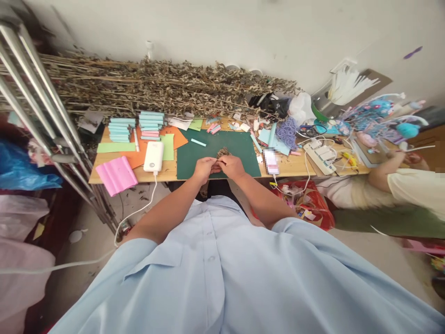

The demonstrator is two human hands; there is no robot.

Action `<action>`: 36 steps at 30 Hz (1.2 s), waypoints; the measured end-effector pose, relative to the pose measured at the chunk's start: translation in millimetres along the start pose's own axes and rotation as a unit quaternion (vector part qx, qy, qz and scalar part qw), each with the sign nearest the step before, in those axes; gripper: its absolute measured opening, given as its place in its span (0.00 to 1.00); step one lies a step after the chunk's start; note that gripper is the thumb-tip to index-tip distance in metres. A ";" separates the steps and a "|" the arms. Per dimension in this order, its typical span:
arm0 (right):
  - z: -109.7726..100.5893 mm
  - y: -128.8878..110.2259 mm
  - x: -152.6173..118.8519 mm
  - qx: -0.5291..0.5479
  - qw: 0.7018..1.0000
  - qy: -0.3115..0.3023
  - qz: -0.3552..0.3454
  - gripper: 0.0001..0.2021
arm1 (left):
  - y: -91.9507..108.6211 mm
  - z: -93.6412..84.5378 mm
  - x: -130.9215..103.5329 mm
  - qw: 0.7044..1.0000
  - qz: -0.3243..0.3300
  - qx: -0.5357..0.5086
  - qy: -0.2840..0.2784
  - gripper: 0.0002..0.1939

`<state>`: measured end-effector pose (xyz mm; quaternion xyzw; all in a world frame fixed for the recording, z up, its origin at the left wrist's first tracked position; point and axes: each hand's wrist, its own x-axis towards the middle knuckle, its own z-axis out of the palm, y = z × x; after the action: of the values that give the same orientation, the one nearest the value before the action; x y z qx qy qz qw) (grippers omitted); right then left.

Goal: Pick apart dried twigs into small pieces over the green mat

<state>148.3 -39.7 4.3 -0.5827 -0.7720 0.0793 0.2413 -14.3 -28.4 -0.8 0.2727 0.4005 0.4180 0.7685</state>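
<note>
Over the dark green cutting mat (187, 162), my left hand (205, 169) and my right hand (232, 167) meet with their fingertips pinched together. A small clump of dried leafy herb (223, 151) pokes out just beyond the fingers, and both hands grip it. My fingers hide its lower part. On the mat, up and to the left of my hands, lies a narrow light blue paper roll (198, 142).
Stacked blue rolls (121, 130), a white power bank (153, 156) and pink paper (117, 176) are left. A phone (271, 161), purple string (287, 132) and power strip (320, 157) lie right. Dried stalks (167, 88) line the back. Another person's arm (380, 176) is far right.
</note>
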 end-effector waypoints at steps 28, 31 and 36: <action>6.4 9.5 -15.6 0.337 0.924 -0.004 0.180 0.14 | -6.5 -1.9 -14.5 0.994 0.056 0.092 0.032 0.13; 6.7 10.0 -14.0 0.399 0.896 -0.011 0.197 0.17 | -8.0 -1.7 -15.8 0.991 0.063 0.106 0.041 0.13; 10.3 5.5 -12.8 0.441 0.874 -0.037 0.202 0.19 | -11.8 -1.3 -17.9 0.988 0.074 0.121 0.060 0.11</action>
<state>150.9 -48.3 -10.4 -0.5556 -0.5308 0.4803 0.4230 -16.3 -49.6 -3.5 0.3674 0.4723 0.4372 0.6714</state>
